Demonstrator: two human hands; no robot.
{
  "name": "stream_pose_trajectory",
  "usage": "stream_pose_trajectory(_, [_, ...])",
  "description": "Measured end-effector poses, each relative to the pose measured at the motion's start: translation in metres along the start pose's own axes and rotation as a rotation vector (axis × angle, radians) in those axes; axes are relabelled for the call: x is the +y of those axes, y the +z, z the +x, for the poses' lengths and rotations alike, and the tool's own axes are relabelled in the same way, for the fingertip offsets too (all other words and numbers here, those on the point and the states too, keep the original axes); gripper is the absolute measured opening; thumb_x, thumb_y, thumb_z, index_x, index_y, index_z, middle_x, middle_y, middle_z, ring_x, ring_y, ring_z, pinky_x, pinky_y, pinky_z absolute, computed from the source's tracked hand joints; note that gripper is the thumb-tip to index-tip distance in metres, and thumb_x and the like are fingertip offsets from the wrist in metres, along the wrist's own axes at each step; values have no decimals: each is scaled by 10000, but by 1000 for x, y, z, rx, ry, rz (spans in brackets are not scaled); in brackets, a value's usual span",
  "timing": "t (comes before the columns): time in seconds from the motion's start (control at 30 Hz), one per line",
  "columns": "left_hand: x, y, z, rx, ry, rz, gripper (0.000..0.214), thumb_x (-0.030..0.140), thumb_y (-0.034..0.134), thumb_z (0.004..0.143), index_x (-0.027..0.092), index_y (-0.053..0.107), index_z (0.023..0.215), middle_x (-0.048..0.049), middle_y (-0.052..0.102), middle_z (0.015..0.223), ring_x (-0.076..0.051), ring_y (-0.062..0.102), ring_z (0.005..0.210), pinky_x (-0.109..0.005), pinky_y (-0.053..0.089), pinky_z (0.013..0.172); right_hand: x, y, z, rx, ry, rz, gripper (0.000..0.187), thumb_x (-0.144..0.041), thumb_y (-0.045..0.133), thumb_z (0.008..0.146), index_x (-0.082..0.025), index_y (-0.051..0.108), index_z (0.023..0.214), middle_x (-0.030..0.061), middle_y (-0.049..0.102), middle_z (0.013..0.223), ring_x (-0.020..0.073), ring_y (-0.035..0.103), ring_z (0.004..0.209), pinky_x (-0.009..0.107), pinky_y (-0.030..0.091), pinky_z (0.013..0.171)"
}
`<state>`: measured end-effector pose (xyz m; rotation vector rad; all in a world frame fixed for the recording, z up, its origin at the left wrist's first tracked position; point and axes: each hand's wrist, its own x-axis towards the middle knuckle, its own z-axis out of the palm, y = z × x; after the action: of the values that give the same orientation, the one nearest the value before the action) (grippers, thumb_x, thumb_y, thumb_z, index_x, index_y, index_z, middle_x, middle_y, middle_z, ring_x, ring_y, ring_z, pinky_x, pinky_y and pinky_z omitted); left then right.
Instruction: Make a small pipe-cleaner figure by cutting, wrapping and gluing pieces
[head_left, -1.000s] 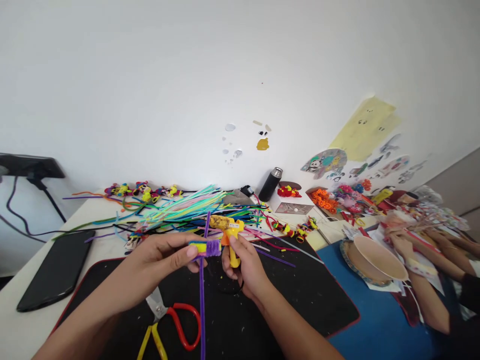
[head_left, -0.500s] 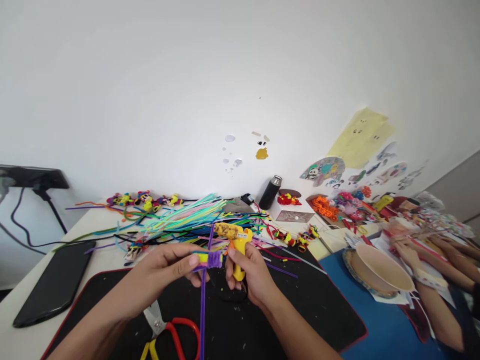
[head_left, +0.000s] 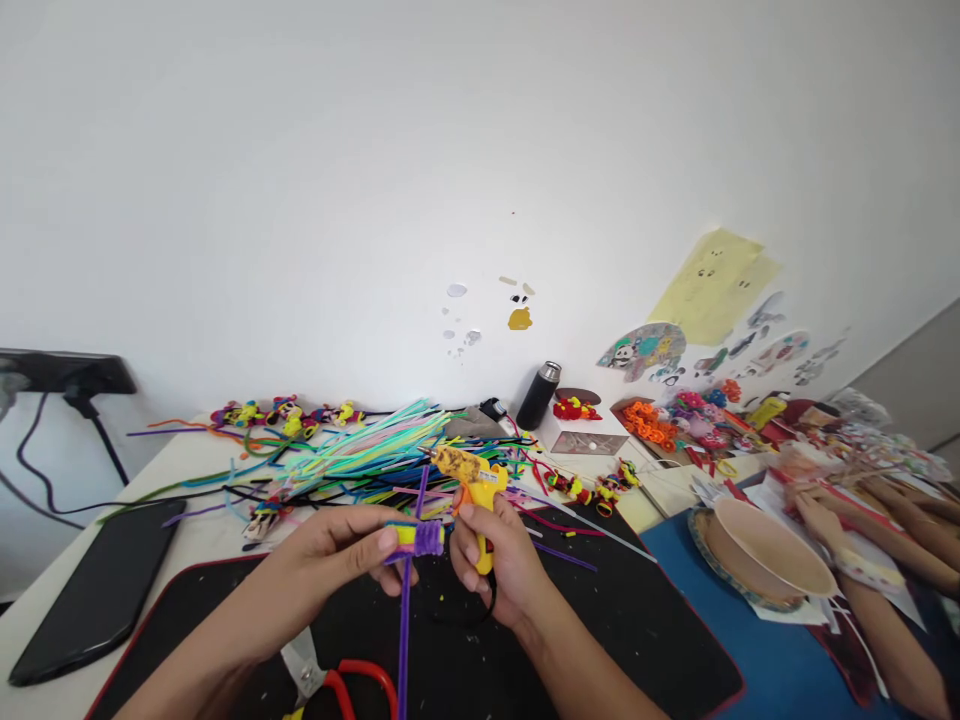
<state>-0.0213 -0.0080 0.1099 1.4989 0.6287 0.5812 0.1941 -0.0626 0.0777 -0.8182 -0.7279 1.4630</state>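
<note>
Between the thumb and fingers of my left hand [head_left: 341,550] is a small pipe-cleaner piece [head_left: 427,538], yellow with purple wound around its right end. A long purple pipe cleaner [head_left: 405,630] runs from it, up behind and down toward me. My right hand [head_left: 499,550] is wrapped around the handle of a yellow hot glue gun [head_left: 481,485]. Its stained nozzle end points left, just above the wound piece and apart from it. Red-handled scissors [head_left: 311,670] lie below on the black mat [head_left: 480,670], partly cut off by the frame.
Behind my hands spreads a heap of colourful pipe cleaners [head_left: 367,445]. A black phone [head_left: 97,585] lies at left, and a black bottle [head_left: 538,397] stands beside a white box [head_left: 585,432]. At right are a bowl [head_left: 772,550] and another person's arms [head_left: 847,545].
My right hand has tilted the glue gun slightly, and its nozzle tip now shows clear of the purple strand. My left hand keeps its hold. The view has shifted a little.
</note>
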Motion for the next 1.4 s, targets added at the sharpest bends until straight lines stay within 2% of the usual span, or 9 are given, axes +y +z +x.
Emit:
stream_pose_trajectory(0.13, [0, -2, 0, 10, 8, 25, 484, 676, 709, 913, 224, 860, 999, -56, 790, 797, -224, 724, 785, -317, 551, 833, 2, -1, -1, -22, -4, -6, 341, -434, 846, 819, -167, 651, 905, -79, 535, 480, 68, 419, 306, 157, 206, 292])
stream_pose_trajectory(0.3, [1, -5, 4, 66, 23, 124, 454, 650, 694, 918, 224, 847, 945, -61, 808, 859, -244, 738, 813, -335, 572, 836, -1, -4, -5, -31, -13, -55, 429, -505, 839, 835, -142, 694, 1013, -68, 548, 467, 70, 391, 295, 174, 194, 301])
stream_pose_trajectory(0.43, [4, -7, 6, 89, 36, 180, 414, 607, 687, 925, 227, 845, 874, -63, 823, 898, -247, 735, 821, -330, 577, 804, -3, -5, -8, -40, -41, -121, 434, -563, 823, 865, -156, 671, 861, -72, 487, 421, 67, 374, 293, 185, 178, 320])
stream_pose_trajectory(0.6, [5, -11, 8, 123, 55, 167, 394, 585, 698, 921, 234, 868, 977, -59, 803, 833, -243, 721, 803, -325, 588, 782, 3, -8, -2, 59, -64, -225, 554, -637, 785, 874, -196, 550, 636, -52, 451, 393, 80, 389, 316, 203, 132, 340])
stream_pose_trajectory(0.7, [2, -13, 11, 137, 56, 148, 410, 594, 710, 912, 232, 871, 1017, -67, 814, 883, -240, 710, 794, -336, 598, 784, 8, -10, 4, 100, -66, -327, 657, -694, 750, 877, -227, 440, 534, -45, 419, 368, 76, 378, 323, 212, 170, 362])
stream_pose_trajectory(0.83, [-3, -15, 13, 134, 57, 138, 406, 582, 699, 932, 229, 867, 1042, -71, 816, 913, -240, 707, 811, -335, 593, 801, 10, -10, 11, 168, -93, -460, 649, -776, 759, 809, -244, 457, 592, -58, 435, 366, 87, 401, 312, 228, 255, 380])
stream_pose_trajectory(0.97, [-6, -16, 13, 136, 62, 143, 401, 577, 688, 943, 218, 858, 1006, -70, 816, 918, -232, 701, 804, -321, 575, 794, 10, -8, 16, 211, -85, -569, 627, -798, 735, 793, -254, 475, 622, -57, 436, 349, 100, 397, 300, 236, 274, 370])
stream_pose_trajectory(1.1, [-6, -16, 13, 152, 73, 181, 398, 572, 680, 944, 209, 843, 930, -53, 787, 808, -235, 699, 786, -308, 560, 767, 10, -4, 18, 262, -82, -601, 588, -768, 741, 782, -258, 484, 645, -66, 431, 349, 104, 377, 298, 235, 265, 352])
stream_pose_trajectory(1.4, [-8, -17, 13, 136, 59, 209, 425, 593, 663, 951, 212, 844, 996, -59, 806, 864, -241, 723, 815, -329, 578, 802, 7, 1, 19, 301, -78, -624, 548, -730, 744, 761, -258, 486, 657, -76, 421, 362, 97, 353, 300, 230, 225, 335])
